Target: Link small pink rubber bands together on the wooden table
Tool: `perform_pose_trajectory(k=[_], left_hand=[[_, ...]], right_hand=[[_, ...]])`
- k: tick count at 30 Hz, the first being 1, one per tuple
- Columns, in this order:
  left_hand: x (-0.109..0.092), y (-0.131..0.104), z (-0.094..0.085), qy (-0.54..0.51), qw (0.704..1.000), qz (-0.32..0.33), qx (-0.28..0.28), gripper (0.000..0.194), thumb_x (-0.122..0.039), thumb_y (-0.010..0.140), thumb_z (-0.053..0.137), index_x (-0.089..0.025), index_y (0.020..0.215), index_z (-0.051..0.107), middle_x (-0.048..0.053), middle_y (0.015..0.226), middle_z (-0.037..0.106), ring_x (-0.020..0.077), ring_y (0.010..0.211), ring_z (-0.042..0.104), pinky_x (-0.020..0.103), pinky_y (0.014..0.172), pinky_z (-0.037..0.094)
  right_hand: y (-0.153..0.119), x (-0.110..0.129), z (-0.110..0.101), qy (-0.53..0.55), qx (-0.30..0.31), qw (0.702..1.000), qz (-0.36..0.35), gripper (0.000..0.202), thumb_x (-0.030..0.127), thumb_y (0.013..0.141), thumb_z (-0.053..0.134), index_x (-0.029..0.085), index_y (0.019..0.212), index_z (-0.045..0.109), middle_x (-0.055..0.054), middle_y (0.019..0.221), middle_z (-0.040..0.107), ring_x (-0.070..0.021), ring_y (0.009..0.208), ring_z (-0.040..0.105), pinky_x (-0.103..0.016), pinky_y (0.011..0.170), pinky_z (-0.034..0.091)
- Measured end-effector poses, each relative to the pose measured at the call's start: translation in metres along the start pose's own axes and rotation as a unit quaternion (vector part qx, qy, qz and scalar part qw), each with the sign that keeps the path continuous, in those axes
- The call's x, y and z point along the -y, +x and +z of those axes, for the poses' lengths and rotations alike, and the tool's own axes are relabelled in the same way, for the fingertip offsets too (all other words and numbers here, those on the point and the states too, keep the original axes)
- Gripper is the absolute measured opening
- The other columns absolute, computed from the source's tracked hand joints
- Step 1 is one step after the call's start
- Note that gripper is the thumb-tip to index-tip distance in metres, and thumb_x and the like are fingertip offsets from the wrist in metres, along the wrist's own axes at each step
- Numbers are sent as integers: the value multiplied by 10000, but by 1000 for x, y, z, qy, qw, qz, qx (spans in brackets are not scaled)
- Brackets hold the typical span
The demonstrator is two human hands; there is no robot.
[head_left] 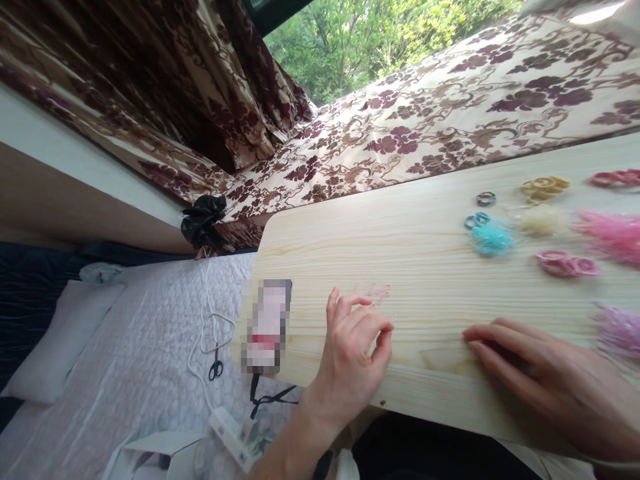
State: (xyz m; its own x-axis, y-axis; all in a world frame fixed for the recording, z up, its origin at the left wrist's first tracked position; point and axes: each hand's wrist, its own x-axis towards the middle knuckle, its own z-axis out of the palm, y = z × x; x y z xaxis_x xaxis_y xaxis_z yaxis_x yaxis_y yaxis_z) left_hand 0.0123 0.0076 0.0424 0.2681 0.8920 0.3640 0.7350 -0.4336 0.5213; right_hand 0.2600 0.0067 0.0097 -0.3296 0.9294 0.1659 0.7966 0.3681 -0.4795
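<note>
My left hand (pixel 357 340) is over the middle of the wooden board (pixel 320 247), its thumb and index fingertip pressed together and the other fingers curled loosely. What it pinches, if anything, is too small to name. Just beyond its fingers lie a few thin pale-pink strands (pixel 377 292). To the right, my right hand (pixel 545 373) rests on the board near its front edge, thumb and fingertips close together; anything between them cannot be made out. Farther right are a turquoise bundle (pixel 493 238), a cream bundle (pixel 540 221), a bright pink bundle (pixel 615 235) and a lilac bundle (pixel 620 328).
Near the bundles lie blue rings (pixel 477 221), a dark patterned ring (pixel 485 198), yellow loops (pixel 545 189), pink loops (pixel 567 263) and red loops (pixel 615 178). A blurred-out phone (pixel 267 327) is on the board's left end. Scissors (pixel 215 369) and a white power strip (pixel 231 437) lie on the bed.
</note>
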Motion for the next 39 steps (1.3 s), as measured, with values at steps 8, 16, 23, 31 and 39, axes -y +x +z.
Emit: perform_pose_trajectory(k=[8, 16, 23, 31, 39], left_hand=[[-6, -1, 2, 2, 993, 115, -5, 186, -34, 850, 593, -202, 922, 623, -12, 872, 729, 194, 1116, 604, 519, 1212, 230], [-20, 5, -1, -44, 986, 158, 14, 198, -25, 839, 582, -196, 927, 631, -5, 899, 738, 198, 1103, 616, 521, 1219, 241], [-24, 4, 3, -70, 989, 130, 7, 219, -33, 839, 593, -216, 954, 636, -6, 887, 745, 195, 1070, 632, 529, 1187, 307], [-28, 4, 5, -90, 993, 69, 6, 206, -37, 847, 570, -217, 923, 635, -7, 792, 712, 201, 1028, 635, 531, 1154, 338], [-31, 3, 12, -142, 990, -16, -6, 185, -45, 841, 572, -221, 876, 619, -25, 778, 692, 160, 944, 658, 478, 1168, 336]], right_hand=[[5, 23, -11, 90, -86, 991, -41, 221, 318, 942, 490, 242, 881, 688, -9, 768, 719, -117, 614, 690, -187, 526, 523], [8, 41, -7, 163, -121, 978, -46, 159, 225, 909, 557, 239, 1030, 660, -4, 829, 703, -92, 655, 670, -173, 588, 547], [13, 47, -10, 208, -95, 973, -33, 164, 263, 925, 534, 228, 908, 693, -28, 774, 692, -121, 665, 668, -211, 591, 555], [13, 48, -12, 229, -53, 972, -15, 247, 293, 943, 493, 223, 810, 688, -34, 728, 682, -126, 634, 650, -212, 570, 541], [6, 40, -8, 202, -78, 976, -10, 171, 318, 901, 578, 224, 978, 698, -13, 733, 670, -116, 611, 648, -191, 520, 532]])
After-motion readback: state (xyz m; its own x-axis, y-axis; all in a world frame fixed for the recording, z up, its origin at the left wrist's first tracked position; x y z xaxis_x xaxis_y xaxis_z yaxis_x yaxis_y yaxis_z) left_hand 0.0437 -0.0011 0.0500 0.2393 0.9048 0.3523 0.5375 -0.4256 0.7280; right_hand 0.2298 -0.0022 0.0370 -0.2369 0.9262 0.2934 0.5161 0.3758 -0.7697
